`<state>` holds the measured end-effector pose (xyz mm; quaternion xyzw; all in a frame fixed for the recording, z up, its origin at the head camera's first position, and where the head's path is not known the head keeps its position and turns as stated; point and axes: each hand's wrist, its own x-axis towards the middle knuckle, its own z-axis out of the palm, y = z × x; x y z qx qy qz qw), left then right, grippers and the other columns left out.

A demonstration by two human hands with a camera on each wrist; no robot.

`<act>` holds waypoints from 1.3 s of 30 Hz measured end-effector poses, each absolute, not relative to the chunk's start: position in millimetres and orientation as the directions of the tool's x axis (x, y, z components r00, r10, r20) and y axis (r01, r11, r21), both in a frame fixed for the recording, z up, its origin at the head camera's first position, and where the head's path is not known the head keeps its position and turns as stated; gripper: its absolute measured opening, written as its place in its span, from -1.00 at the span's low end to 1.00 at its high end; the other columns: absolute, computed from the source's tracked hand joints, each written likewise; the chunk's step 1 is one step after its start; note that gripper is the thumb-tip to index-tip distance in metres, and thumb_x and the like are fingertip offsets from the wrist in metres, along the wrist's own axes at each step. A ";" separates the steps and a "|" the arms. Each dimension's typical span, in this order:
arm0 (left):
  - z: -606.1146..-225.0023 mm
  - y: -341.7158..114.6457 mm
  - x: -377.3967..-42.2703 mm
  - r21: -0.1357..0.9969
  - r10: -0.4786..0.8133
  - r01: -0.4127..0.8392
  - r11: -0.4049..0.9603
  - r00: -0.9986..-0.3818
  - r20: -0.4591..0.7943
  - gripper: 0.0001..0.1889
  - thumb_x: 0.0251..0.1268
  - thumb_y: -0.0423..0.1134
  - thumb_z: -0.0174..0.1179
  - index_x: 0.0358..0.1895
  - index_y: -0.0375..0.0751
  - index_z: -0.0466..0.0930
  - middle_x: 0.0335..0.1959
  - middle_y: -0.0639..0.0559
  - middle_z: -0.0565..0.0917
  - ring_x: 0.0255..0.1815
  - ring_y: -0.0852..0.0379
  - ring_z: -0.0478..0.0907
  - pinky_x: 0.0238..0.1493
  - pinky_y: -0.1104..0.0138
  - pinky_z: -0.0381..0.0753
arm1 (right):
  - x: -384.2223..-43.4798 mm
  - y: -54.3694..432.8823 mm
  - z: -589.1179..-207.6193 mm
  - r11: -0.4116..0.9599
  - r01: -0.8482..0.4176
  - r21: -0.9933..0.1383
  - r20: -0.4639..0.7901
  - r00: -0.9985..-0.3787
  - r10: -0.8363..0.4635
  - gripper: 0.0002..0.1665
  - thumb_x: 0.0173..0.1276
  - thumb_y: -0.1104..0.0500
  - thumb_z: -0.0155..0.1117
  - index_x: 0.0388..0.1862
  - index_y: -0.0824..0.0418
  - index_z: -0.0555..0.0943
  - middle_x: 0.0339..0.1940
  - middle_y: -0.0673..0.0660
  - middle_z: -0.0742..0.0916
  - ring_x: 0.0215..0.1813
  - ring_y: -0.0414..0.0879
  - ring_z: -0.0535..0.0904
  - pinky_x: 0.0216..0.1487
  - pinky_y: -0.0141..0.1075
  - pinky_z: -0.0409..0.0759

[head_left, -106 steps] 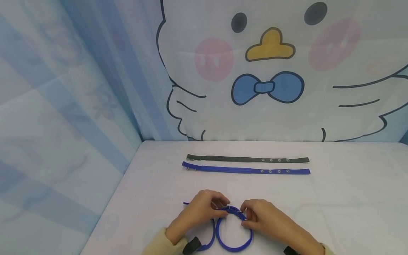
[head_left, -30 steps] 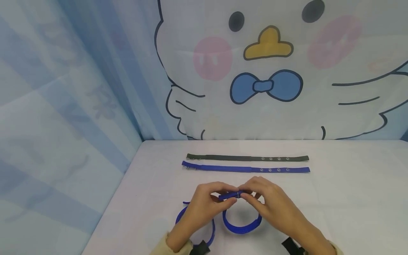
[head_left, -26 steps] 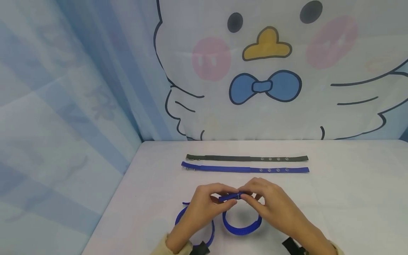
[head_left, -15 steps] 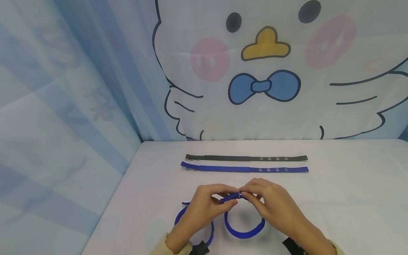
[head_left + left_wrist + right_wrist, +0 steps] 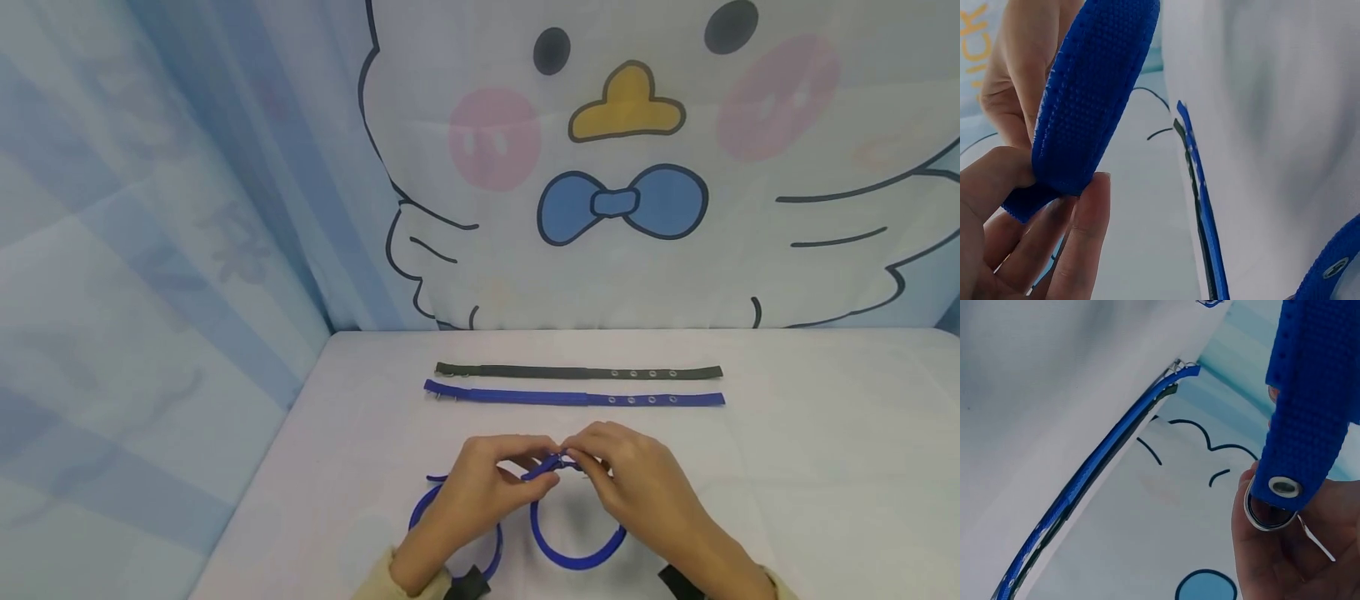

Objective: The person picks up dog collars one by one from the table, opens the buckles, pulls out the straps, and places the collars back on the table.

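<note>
A blue fabric collar (image 5: pixel 577 562), bent into a ring, hangs below both hands in the head view. My left hand (image 5: pixel 491 479) pinches its strap between thumb and fingers. Against those fingertips, my right hand (image 5: pixel 637 471) pinches the collar near its metal fittings. The broad band of the collar (image 5: pixel 1094 94) fills the upper part of the left wrist view, with a short strap end poking out beside the thumb. In the right wrist view, an eyelet (image 5: pixel 1285 486) shows on the strap, just above a round metal ring (image 5: pixel 1269 509). Fingers partly hide the fittings.
Another looped blue collar (image 5: pixel 497 550) lies on the table (image 5: pixel 825 467), partly behind the left forearm. Farther back, a straight blue collar (image 5: pixel 525 397) lies parallel to a dark green collar (image 5: pixel 532 372). A printed curtain (image 5: pixel 480 275) stands behind the table.
Since the earliest frame, both hands have moved up and away from the person, lifting the collar's fastened part. Over the last second, its ring has swung slightly right and down; the strap end tilts more.
</note>
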<state>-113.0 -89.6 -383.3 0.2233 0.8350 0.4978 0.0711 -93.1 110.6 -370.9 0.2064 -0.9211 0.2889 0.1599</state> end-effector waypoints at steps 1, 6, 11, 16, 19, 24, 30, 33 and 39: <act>-383.5 -90.0 -112.9 0.864 0.438 0.301 0.403 -0.893 0.107 -0.74 0.24 -0.18 0.40 -0.01 -0.05 0.73 -0.09 0.11 0.77 -0.20 0.36 0.67 -0.33 0.53 0.68 | -93.2 109.7 -371.6 0.749 -0.476 -0.461 0.426 -0.859 -0.284 -0.82 0.18 0.34 0.48 -0.27 0.10 0.77 -0.35 -0.14 0.75 -0.38 -0.40 0.54 -0.35 -0.52 0.62; -386.4 -89.5 -112.1 0.876 0.402 0.295 0.381 -0.906 0.130 -0.78 0.22 -0.20 0.42 -0.06 0.00 0.73 -0.14 0.10 0.78 -0.22 0.35 0.68 -0.33 0.51 0.69 | -93.4 107.0 -373.3 0.761 -0.470 -0.447 0.452 -0.853 -0.261 -0.80 0.16 0.36 0.50 -0.26 0.13 0.77 -0.34 -0.10 0.76 -0.38 -0.37 0.57 -0.35 -0.52 0.63; -390.4 -87.5 -109.5 0.893 0.357 0.255 0.370 -0.927 0.117 -0.78 0.20 -0.22 0.42 -0.08 0.01 0.74 -0.16 0.13 0.79 -0.21 0.34 0.69 -0.31 0.51 0.69 | -93.5 104.1 -374.1 0.788 -0.442 -0.429 0.445 -0.862 -0.241 -0.83 0.15 0.34 0.51 -0.31 0.10 0.77 -0.35 -0.12 0.76 -0.38 -0.35 0.59 -0.34 -0.48 0.65; -390.1 -89.6 -107.0 0.888 0.316 0.241 0.391 -0.942 0.116 -0.81 0.20 -0.22 0.43 -0.11 -0.01 0.76 -0.16 0.15 0.78 -0.17 0.33 0.70 -0.32 0.53 0.68 | -94.8 101.4 -372.9 0.810 -0.463 -0.360 0.424 -0.855 -0.300 -0.83 0.19 0.29 0.49 -0.26 0.06 0.75 -0.34 -0.14 0.74 -0.31 -0.33 0.61 -0.28 -0.44 0.68; -388.4 -90.7 -106.9 0.882 0.314 0.258 0.394 -0.940 0.134 -0.83 0.20 -0.22 0.42 -0.13 -0.01 0.76 -0.16 0.13 0.79 -0.17 0.32 0.70 -0.33 0.53 0.68 | -95.5 102.3 -370.9 0.821 -0.487 -0.299 0.416 -0.841 -0.348 -0.81 0.25 0.22 0.47 -0.17 0.03 0.73 -0.29 -0.14 0.73 -0.25 -0.30 0.61 -0.25 -0.41 0.70; -385.4 -93.1 -106.4 0.883 0.319 0.263 0.388 -0.938 0.138 -0.82 0.20 -0.20 0.42 -0.12 -0.01 0.77 -0.16 0.12 0.79 -0.18 0.34 0.70 -0.33 0.53 0.67 | -96.0 102.6 -369.1 0.815 -0.542 -0.205 0.440 -0.795 -0.418 -0.79 0.20 0.20 0.50 -0.19 -0.02 0.74 -0.30 -0.17 0.74 -0.21 -0.28 0.62 -0.23 -0.40 0.71; -381.8 -92.5 -105.6 0.896 0.311 0.258 0.361 -0.939 0.145 -0.77 0.21 -0.17 0.42 -0.06 -0.01 0.76 -0.13 0.11 0.79 -0.19 0.31 0.71 -0.34 0.52 0.68 | -92.1 97.8 -371.5 0.829 -0.524 -0.196 0.530 -0.768 -0.360 -0.68 0.02 0.35 0.60 -0.21 0.13 0.77 -0.31 -0.04 0.77 -0.23 -0.18 0.70 -0.25 -0.36 0.74; -381.5 -91.4 -105.4 0.903 0.309 0.252 0.347 -0.940 0.144 -0.77 0.20 -0.19 0.43 -0.06 -0.03 0.76 -0.14 0.09 0.79 -0.22 0.31 0.71 -0.35 0.51 0.69 | -89.8 96.1 -373.3 0.837 -0.506 -0.211 0.553 -0.768 -0.325 -0.66 0.01 0.39 0.58 -0.20 0.17 0.76 -0.31 -0.01 0.77 -0.24 -0.13 0.71 -0.27 -0.34 0.74; -381.0 -89.1 -103.6 0.915 0.300 0.232 0.329 -0.945 0.132 -0.78 0.18 -0.19 0.44 -0.10 -0.06 0.77 -0.17 0.09 0.79 -0.26 0.34 0.71 -0.36 0.51 0.69 | -88.3 94.7 -377.1 0.842 -0.488 -0.230 0.613 -0.744 -0.264 -0.66 0.00 0.44 0.55 -0.19 0.24 0.75 -0.35 0.05 0.76 -0.30 -0.10 0.71 -0.33 -0.30 0.75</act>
